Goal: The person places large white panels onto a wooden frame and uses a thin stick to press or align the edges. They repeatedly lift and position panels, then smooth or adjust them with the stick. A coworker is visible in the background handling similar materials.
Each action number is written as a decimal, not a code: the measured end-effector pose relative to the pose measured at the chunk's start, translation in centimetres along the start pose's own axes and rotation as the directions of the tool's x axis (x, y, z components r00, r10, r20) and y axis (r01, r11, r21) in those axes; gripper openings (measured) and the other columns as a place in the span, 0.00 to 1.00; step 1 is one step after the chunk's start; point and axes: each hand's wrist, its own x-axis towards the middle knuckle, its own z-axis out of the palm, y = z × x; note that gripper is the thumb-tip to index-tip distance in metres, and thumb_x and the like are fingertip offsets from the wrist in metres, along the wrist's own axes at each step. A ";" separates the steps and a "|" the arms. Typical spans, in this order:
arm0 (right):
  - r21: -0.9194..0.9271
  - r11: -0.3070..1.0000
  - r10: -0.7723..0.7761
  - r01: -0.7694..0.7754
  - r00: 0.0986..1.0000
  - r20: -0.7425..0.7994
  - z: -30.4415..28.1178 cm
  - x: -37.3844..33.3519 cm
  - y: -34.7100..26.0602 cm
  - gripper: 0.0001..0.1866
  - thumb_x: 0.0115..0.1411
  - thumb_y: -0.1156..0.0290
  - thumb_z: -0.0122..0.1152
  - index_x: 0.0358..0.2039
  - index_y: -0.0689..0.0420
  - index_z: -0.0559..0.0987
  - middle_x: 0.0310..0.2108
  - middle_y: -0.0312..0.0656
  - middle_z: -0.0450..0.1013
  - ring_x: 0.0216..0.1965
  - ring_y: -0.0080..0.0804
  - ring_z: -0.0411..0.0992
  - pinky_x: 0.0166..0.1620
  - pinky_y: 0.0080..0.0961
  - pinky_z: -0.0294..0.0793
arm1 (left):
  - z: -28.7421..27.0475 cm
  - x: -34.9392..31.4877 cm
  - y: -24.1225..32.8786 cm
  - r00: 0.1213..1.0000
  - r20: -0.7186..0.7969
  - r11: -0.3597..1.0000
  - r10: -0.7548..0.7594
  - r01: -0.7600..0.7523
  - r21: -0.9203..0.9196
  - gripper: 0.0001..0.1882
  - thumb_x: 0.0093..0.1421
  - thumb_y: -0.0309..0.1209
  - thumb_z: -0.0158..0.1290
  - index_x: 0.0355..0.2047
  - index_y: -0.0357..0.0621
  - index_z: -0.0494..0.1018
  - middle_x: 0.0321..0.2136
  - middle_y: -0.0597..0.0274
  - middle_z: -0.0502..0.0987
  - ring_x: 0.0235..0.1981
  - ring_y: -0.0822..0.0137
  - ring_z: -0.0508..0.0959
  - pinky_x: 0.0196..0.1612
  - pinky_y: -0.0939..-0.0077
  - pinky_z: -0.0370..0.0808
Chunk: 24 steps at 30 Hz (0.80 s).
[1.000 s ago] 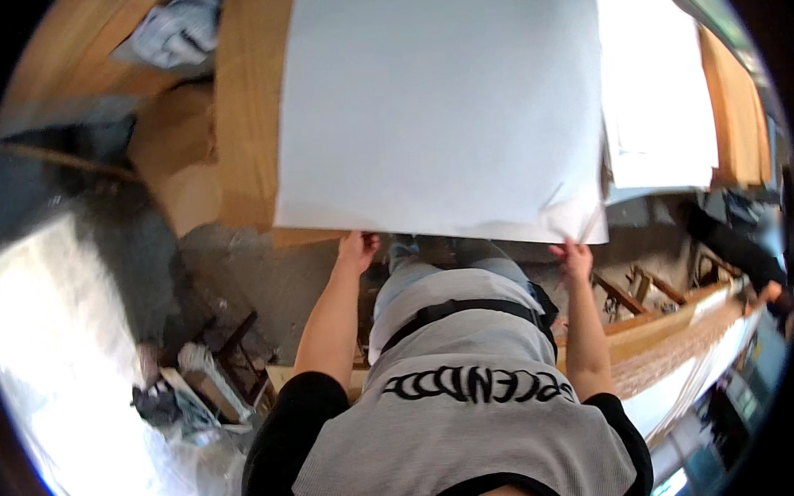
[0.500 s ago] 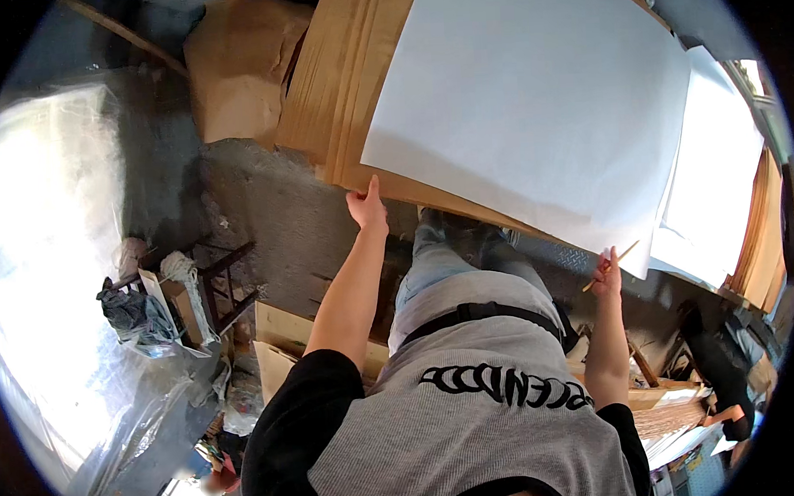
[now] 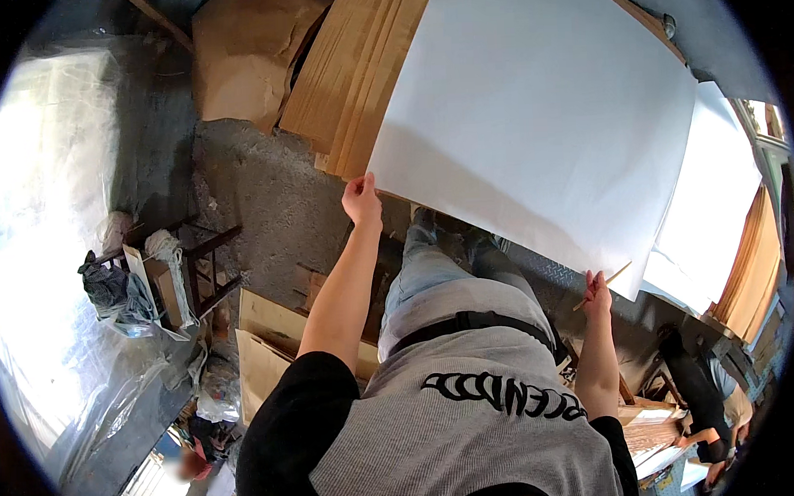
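Note:
A large white sheet lies over a stack of brown cardboard. My left hand is closed at the sheet's near left corner, thumb on top; how much cardboard lies in the grip is hidden. By the near right edge of the sheet, my right hand has a thin wooden stick held across its fingers. Its fingertips are at the sheet's edge, and I cannot tell whether they also pinch the paper.
More white sheets lie on another brown stack to the right. Brown wrapping paper is at the far left. A dark stool bears bags and cloth at left. Another person is at the lower right.
The sheet's near edge has come toward me, so its left corner now meets my left hand and covers the cardboard edge. My right hand has moved slightly nearer and left.

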 end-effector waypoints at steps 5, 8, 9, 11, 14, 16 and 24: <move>0.044 0.998 -0.046 0.042 0.995 0.088 -0.1 0.0 0.5 0.10 0.57 0.63 0.53 0.28 0.55 0.67 0.31 0.41 0.73 0.32 0.22 0.74 0.10 0.12 0.47 | -0.8 0.0 0.3 0.989 -0.072 0.986 -0.126 0.116 -0.123 0.13 0.52 0.32 0.56 0.28 0.43 0.61 0.13 0.68 0.63 0.09 0.77 0.60 0.08 0.83 0.54; -0.010 0.997 -0.073 0.073 0.995 0.062 0.6 -0.3 0.4 0.10 0.57 0.63 0.53 0.29 0.55 0.67 0.30 0.37 0.72 0.34 0.23 0.74 0.10 0.12 0.47 | -0.3 0.5 0.6 0.961 -0.076 0.946 -0.267 0.246 -0.212 0.12 0.54 0.32 0.54 0.26 0.46 0.60 0.13 0.69 0.61 0.08 0.76 0.58 0.09 0.81 0.52; -0.008 0.997 -0.070 0.070 0.995 0.076 0.3 0.2 0.4 0.09 0.57 0.63 0.53 0.29 0.55 0.67 0.30 0.36 0.72 0.34 0.23 0.74 0.10 0.12 0.47 | -0.5 0.8 0.4 0.962 -0.006 0.941 -0.273 0.266 -0.209 0.12 0.54 0.33 0.54 0.27 0.46 0.60 0.13 0.69 0.61 0.09 0.76 0.58 0.09 0.81 0.54; -0.005 0.998 -0.064 0.065 0.992 0.104 0.1 0.9 0.5 0.09 0.57 0.64 0.52 0.29 0.55 0.68 0.29 0.35 0.72 0.34 0.23 0.74 0.10 0.12 0.47 | -1.2 1.7 0.2 0.950 0.133 0.931 -0.282 0.305 -0.200 0.12 0.54 0.33 0.53 0.29 0.47 0.61 0.14 0.69 0.61 0.10 0.76 0.60 0.10 0.83 0.57; -0.002 0.998 -0.067 0.067 0.995 0.077 0.6 0.3 0.3 0.09 0.57 0.64 0.52 0.30 0.56 0.67 0.28 0.32 0.71 0.35 0.23 0.74 0.10 0.12 0.47 | -0.9 2.0 0.4 0.939 0.130 0.912 -0.320 0.342 -0.225 0.09 0.55 0.34 0.52 0.29 0.49 0.62 0.15 0.71 0.62 0.12 0.76 0.62 0.12 0.82 0.60; -0.012 0.997 -0.071 0.072 0.994 0.080 0.8 0.1 0.1 0.09 0.57 0.65 0.53 0.30 0.56 0.67 0.27 0.34 0.71 0.34 0.24 0.74 0.10 0.12 0.47 | -0.9 2.2 0.1 0.944 0.174 0.902 -0.281 0.322 -0.288 0.08 0.55 0.33 0.52 0.28 0.49 0.63 0.16 0.71 0.63 0.13 0.76 0.64 0.13 0.82 0.62; -0.104 0.991 -0.075 0.085 0.993 0.092 1.2 0.0 -0.2 0.10 0.56 0.65 0.54 0.29 0.57 0.65 0.27 0.41 0.72 0.27 0.22 0.74 0.10 0.12 0.48 | -1.4 2.9 -1.2 0.951 0.226 0.897 -0.212 0.281 -0.340 0.05 0.56 0.32 0.51 0.29 0.49 0.65 0.17 0.71 0.65 0.15 0.75 0.67 0.15 0.81 0.67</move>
